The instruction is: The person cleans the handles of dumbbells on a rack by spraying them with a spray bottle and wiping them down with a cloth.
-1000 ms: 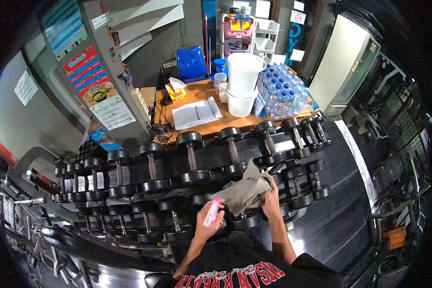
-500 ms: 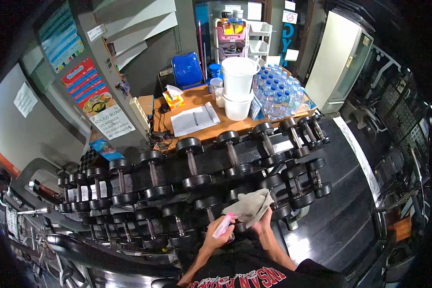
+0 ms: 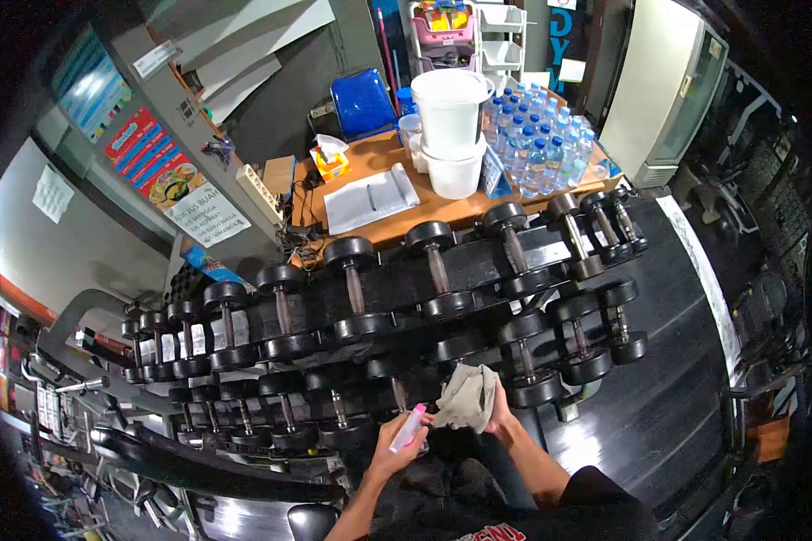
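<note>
A spray bottle with a pink and white top (image 3: 408, 429) is in my left hand (image 3: 394, 447), whose fingers are wrapped round it; its lower part is hardly visible. My right hand (image 3: 499, 411) grips a crumpled grey cloth (image 3: 466, 398) from its right side. The two hands are close together in front of the lower row of dumbbells (image 3: 527, 354). Part of that row is behind the cloth.
An upper row of black dumbbells (image 3: 356, 287) runs along the rack. Behind it a wooden desk (image 3: 370, 151) bears white buckets (image 3: 448, 117), water bottles (image 3: 537, 155), papers (image 3: 370, 200) and a tissue box (image 3: 330, 160). A fridge (image 3: 654, 90) stands at the right.
The view has shifted slightly. The cloth is bunched up more and hangs lower by my right hand. My left hand has turned the bottle's top a little and still holds it.
</note>
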### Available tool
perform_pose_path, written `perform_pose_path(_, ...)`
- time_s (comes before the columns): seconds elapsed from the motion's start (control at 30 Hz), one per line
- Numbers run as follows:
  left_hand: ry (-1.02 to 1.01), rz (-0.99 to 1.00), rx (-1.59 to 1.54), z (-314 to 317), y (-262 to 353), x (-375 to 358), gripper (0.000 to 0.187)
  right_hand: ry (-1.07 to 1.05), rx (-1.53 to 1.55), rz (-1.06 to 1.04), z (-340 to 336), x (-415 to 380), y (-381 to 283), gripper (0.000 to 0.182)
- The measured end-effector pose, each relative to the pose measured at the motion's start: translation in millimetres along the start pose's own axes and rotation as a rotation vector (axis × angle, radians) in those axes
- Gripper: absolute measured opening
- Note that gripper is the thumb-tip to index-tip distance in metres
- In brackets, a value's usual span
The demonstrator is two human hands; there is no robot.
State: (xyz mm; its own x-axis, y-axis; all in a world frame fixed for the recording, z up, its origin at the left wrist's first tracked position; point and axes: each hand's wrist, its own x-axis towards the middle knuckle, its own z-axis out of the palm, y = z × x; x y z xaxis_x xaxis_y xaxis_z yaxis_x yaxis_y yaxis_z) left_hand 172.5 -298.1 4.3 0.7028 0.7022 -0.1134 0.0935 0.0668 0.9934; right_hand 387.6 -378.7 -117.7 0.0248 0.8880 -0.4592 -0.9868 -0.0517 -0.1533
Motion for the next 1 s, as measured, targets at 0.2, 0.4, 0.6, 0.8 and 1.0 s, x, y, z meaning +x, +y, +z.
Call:
perform_pose_path(0.2,0.002,0.134,0.209,14.6,-55.2,21.4,0.012,0.243,-0.210,0.152,-66.5,49.2,-36.7,0.060)
perform_pose_path(0.4,0.085,-0.121,0.014,25.1,-110.7,30.5,0.013,0.163,-0.132,-0.051,-90.3,90.4,-54.7,0.062)
perform_pose_path(0.6,0.155,-0.068,0.084,27.2,-140.5,52.9,0.014,0.376,-1.556,-0.841,-85.2,110.3,-52.2,0.046)
perform_pose_path(0.8,0.217,-0.111,0.113,18.8,-158.5,39.0,0.011,-0.037,-2.658,-0.890,-61.2,169.7,-20.6,0.051)
perform_pose_path(1.0,0.204,-0.113,0.099,19.1,-166.6,24.0,0.010,-0.464,-3.382,-0.294,-53.8,222.5,28.2,0.044)
